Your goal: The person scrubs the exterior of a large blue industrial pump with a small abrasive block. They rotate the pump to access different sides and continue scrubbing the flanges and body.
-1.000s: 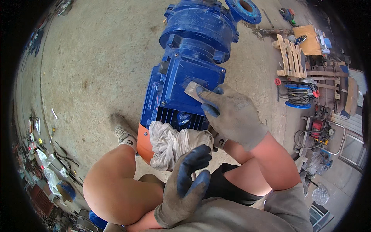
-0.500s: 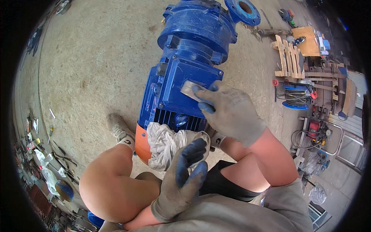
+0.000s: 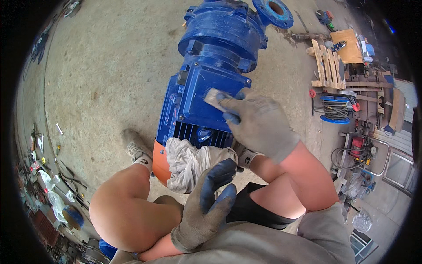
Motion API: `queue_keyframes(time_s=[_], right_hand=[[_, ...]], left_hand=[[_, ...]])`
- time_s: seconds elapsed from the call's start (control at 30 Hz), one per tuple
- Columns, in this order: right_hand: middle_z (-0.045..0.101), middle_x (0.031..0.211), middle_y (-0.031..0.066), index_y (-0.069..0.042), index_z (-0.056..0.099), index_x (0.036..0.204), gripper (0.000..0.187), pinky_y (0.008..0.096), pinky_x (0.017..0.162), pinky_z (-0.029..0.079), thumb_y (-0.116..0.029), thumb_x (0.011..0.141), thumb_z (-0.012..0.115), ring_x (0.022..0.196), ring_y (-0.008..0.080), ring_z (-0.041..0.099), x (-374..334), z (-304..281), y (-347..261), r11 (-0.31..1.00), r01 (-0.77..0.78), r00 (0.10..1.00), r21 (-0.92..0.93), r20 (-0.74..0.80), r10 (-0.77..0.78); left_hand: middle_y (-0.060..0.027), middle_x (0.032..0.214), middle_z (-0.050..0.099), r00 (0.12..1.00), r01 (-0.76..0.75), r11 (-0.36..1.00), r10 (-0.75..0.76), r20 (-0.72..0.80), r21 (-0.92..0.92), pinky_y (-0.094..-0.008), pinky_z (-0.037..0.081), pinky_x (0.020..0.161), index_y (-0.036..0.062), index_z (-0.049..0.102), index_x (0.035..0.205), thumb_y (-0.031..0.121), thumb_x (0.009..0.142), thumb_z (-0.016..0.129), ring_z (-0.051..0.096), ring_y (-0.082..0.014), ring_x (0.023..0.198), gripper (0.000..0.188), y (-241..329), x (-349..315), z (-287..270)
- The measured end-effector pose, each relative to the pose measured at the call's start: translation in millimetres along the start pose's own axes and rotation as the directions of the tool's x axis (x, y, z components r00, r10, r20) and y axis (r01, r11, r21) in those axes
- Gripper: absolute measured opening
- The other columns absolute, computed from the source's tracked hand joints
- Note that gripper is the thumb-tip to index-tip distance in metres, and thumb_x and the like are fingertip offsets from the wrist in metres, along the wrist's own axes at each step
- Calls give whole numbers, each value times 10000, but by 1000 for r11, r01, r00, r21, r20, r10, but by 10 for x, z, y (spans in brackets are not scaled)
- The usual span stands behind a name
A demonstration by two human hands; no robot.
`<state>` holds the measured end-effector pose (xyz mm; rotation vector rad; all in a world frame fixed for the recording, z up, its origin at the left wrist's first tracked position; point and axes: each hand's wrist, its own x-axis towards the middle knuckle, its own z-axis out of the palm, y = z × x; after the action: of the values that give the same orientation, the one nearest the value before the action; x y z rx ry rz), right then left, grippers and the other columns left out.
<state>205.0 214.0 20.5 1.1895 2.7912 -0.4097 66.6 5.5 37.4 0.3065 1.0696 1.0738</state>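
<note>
A blue motor-and-pump unit (image 3: pixel 220 39) stands on the floor between my legs. My right hand (image 3: pixel 261 125), in a grey glove with blue fingertips, presses a flat, pale grey rectangular piece (image 3: pixel 214 98) against the square blue cover (image 3: pixel 198 94) on top of the motor. The piece's exact kind is unclear. Over the orange end cowl (image 3: pixel 161 163) lies a crumpled white rag (image 3: pixel 187 165). Near the rag, my gloved left hand (image 3: pixel 205 209) is held palm turned inward, fingers loosely bent and apart, with nothing in it.
To the right are a wooden pallet (image 3: pixel 326 66), a blue cable reel (image 3: pixel 336 109) and a red machine with a gauge (image 3: pixel 358 147). Hand tools and plastic bags (image 3: pixel 57 200) lie along the left. The pump's round flange (image 3: pixel 288 20) juts out at upper right.
My right hand and the grey piece have shifted very slightly, along with a small shift of the whole view. The left hand holds its pose.
</note>
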Motion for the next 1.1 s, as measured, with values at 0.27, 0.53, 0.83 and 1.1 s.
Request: queue_keyframes(time_s=[0.27,0.53,0.83,1.1], right_hand=[[753,1011,132,-165,797,1269,288,475,857,623,-275,1028,683,942,326,784,3,-13,-7,1000,7,1000,5,-20,-7],[751,1016,138,-194,799,1286,301,459,811,625,-262,1017,682,909,323,783,-4,39,-16,1000,7,1000,20,4,-8],[783,1026,140,-206,810,1297,324,444,872,620,-266,998,701,977,322,790,-30,102,12,1000,10,999,13,-46,-9],[786,1069,150,-184,809,1303,326,457,893,619,-260,1020,668,949,346,785,29,-3,-26,994,-100,989,-50,104,105]], left_hand=[[-195,1577,574,999,-32,999,31,33,33,-433,386,1280,-87,438,1626,201,1116,627,534,-267,1485,615,41,-34,-3],[-189,1580,576,1000,2,999,-3,14,43,-423,376,1286,-75,452,1622,215,1116,628,540,-259,1475,610,-9,-26,-32],[-193,1584,574,1000,7,1000,-7,29,18,-426,377,1286,-75,451,1623,185,1118,638,544,-264,1473,599,-10,-72,-32],[-197,1604,560,999,21,1000,-22,46,14,-433,372,1292,-83,432,1635,228,1115,650,524,-272,1499,643,-4,-80,-50]])
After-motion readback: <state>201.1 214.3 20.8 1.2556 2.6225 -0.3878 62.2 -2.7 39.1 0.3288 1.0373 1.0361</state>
